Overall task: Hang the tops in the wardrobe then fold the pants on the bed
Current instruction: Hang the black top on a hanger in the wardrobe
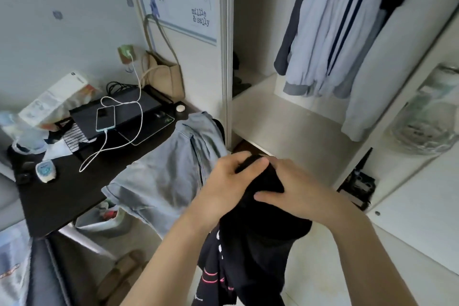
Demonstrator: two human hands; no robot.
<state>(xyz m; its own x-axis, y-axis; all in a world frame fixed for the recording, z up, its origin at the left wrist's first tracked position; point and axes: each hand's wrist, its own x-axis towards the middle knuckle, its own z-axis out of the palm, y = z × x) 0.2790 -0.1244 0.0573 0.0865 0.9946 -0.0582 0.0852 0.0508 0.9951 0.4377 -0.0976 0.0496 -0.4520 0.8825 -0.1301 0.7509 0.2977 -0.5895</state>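
A person stands before an open wardrobe (pixel 293 112) with a black top (pixel 263 236) bunched between both hands, low in the middle of the head view. The left hand (pixel 231 181) grips the upper edge of the garment, fingers curled over a dark fold near the top, while the right hand (pixel 298 189) lies across the fabric from the other side, thumb and fingers pressing and holding the cloth. The garment's long axis runs downward from the hands, its pink-and-white printed hem hanging toward the floor. The move to come turns on one relation: the hanging space lies up and to the right of the hands, where pale blue shirts (pixel 330 32) already hang, so the top would have to be lifted up and away from the body, and the right hand is the nearer to that opening. No hanger can be made out in the dark cloth. Just left of the hands, a pair of light denim jeans (pixel 169 171) is draped over the corner of a dark desk (pixel 54 196), apparently awaiting the folding step.
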